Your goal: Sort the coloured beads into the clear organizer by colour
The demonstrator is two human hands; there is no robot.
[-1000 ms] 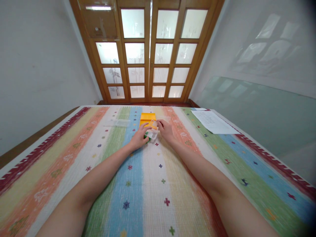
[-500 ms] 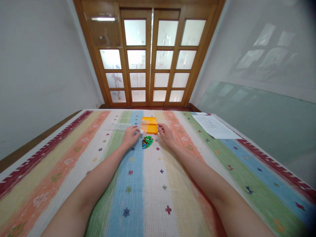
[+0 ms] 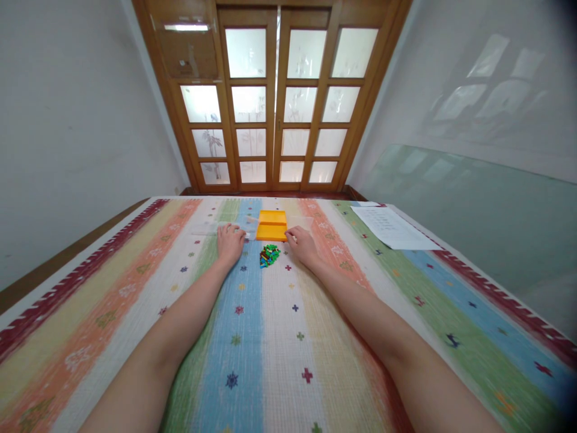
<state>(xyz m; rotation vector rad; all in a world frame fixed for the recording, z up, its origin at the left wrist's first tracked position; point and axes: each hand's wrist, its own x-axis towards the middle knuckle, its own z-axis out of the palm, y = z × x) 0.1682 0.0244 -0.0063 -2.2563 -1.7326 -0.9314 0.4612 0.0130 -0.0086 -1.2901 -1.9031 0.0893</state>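
An open yellow box (image 3: 271,231), divided across its middle, lies on the striped cloth in front of me. My right hand (image 3: 303,243) is at its near right corner, thumb and fingertips closed on the edge. To the left of the box, my left hand (image 3: 231,243) rests with fingers apart over a clear plastic piece (image 3: 205,231), whose outline is faint. By that thumb is a small white bit (image 3: 247,236), too small to name. Between my hands, just nearer than the box, sits a pile of small green, blue and dark pieces (image 3: 270,255).
The striped tablecloth (image 3: 279,337) covers the table. Printed paper sheets (image 3: 394,227) lie at the far right. A clear sheet (image 3: 300,223) shows faintly right of the box. Beyond the table stand wooden doors with glass panes (image 3: 277,102). A pale glass panel (image 3: 473,204) leans at the right wall.
My left hand has moved left, away from the box, and its fingers have spread. The clear plastic that overlapped the box's left side has shifted left. My right hand stays at the box's corner.
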